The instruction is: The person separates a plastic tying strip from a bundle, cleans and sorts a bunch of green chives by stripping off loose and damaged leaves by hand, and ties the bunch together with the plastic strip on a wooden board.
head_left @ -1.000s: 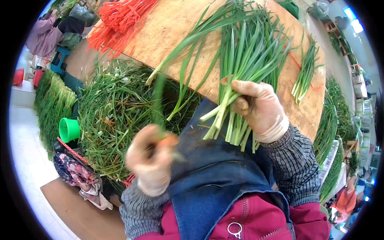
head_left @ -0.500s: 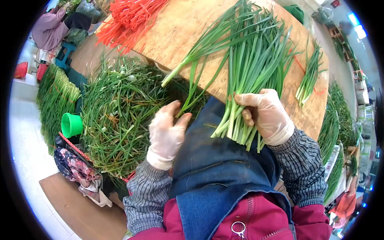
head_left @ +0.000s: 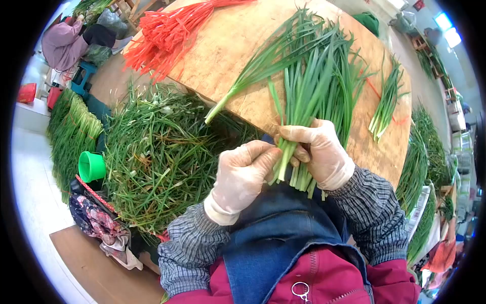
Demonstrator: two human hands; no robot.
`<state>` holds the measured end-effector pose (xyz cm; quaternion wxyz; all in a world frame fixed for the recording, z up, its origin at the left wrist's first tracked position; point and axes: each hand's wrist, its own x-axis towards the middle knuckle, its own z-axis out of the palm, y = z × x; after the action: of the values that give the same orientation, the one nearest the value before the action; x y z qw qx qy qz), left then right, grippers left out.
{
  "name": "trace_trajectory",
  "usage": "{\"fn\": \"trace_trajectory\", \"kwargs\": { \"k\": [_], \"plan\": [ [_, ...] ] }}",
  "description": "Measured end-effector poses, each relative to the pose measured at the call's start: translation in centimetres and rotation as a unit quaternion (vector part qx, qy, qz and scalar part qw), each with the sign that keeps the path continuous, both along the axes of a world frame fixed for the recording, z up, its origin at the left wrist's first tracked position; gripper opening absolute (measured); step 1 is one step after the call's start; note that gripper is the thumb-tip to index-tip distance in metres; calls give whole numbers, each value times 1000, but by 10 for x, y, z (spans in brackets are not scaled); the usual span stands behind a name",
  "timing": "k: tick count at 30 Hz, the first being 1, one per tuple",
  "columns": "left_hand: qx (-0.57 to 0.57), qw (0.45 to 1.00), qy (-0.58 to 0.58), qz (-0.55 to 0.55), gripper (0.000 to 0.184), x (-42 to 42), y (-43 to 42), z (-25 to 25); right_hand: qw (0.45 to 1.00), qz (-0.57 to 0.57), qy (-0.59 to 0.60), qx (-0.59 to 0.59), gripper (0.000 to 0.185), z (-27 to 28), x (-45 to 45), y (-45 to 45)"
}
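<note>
A bunch of garlic chives (head_left: 319, 76) lies on the wooden table with its pale stem ends reaching over the near edge. My right hand (head_left: 324, 154), in a thin whitish glove, is closed round some stems near their base. My left hand (head_left: 245, 172), gloved alike, pinches at the left side of the same stems, its fingertips close to the right hand's. What exactly sits between the left fingertips is partly hidden. A separate stalk (head_left: 225, 104) lies slanted to the left, its pale end past the table edge.
On the round wooden table (head_left: 212, 66) are red plastic strips (head_left: 162, 40) and a small chive bundle (head_left: 387, 101) at the right. A big heap of loose leaves (head_left: 157, 167) fills the left, beside a green bucket (head_left: 91, 166). Another person (head_left: 63, 43) sits at far left.
My left hand has moved right and up from beside the leaf heap to the stems in my right hand, its fingers closing. The drooping thin leaves it was touching no longer hang over the edge.
</note>
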<state>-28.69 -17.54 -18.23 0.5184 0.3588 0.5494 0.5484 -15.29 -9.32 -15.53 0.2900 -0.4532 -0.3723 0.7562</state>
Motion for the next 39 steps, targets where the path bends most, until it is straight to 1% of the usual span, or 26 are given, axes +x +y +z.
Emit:
{"fn": "trace_trajectory", "kwargs": {
  "k": [1,2,3,4,5,7,8,9,10,11,12,13,15,16,17,19,21,22,25,26,29,32,35,36,39],
  "plan": [
    [54,993,105,14,13,-7,2,-1,1000,-11,-8,9,11,2,0,2],
    [185,947,238,110,17,-16,15,-12,999,-24,-17,16,10,6,2,4],
    [169,897,367,179,16,-29,19,-13,999,-38,-25,23,10,8,5,5],
    [178,819,509,199,15,-42,27,-15,999,-21,-20,28,9,8,8,7],
    [182,718,637,214,15,-50,34,-19,999,-15,-30,29,9,9,9,8],
    [95,796,582,139,17,-55,41,-36,998,-6,-54,30,8,10,10,8],
    [57,867,488,86,19,-54,42,-38,998,-15,-62,19,7,11,8,7],
    [-24,971,231,63,17,-49,39,-40,998,-5,-64,18,8,10,7,8],
    [-53,987,133,72,16,-42,35,-24,998,4,-66,15,8,8,7,8],
    [-85,993,34,80,15,-36,29,-10,997,13,-69,11,9,6,8,7],
    [-62,992,43,97,14,-30,23,-6,998,13,-60,13,9,4,7,6],
    [-32,993,28,109,11,-22,16,-4,998,12,-55,10,9,2,7,6],
    [3,995,-11,96,11,-7,6,-2,999,16,-44,3,9,-1,5,5],
    [-3,996,-53,74,15,-2,4,3,999,0,-46,6,11,0,2,3],
    [-5,993,-92,72,15,5,2,3,999,-4,-44,8,11,0,0,3],
    [-14,992,-113,58,11,13,2,7,999,-12,-40,10,12,-1,0,2],
    [-80,989,-124,0,11,3,6,13,1000,-13,-28,2,8,-1,4,1],
    [-80,993,-87,-15,15,0,9,8,999,-22,-26,4,7,-4,5,1],
    [-118,982,-147,-21,14,0,17,14,999,-34,-17,-4,6,-5,4,-1],
    [-105,981,-160,-25,13,0,19,14,999,-35,-14,-7,6,-4,3,0],
    [-102,984,-144,-23,11,2,18,15,999,-36,-8,-14,5,-2,3,0],
    [-58,996,-69,-28,10,6,13,8,999,-26,-11,-22,5,-3,5,1],
    [-105,988,-108,-42,11,2,17,11,999,-40,9,-28,5,1,3,-1],
    [-128,981,-145,-33,14,-1,20,14,998,-50,20,-29,6,3,2,-2],
    [-106,984,-145,-10,17,4,31,20,998,-46,21,-25,6,-5,3,-1]
  ]
}}
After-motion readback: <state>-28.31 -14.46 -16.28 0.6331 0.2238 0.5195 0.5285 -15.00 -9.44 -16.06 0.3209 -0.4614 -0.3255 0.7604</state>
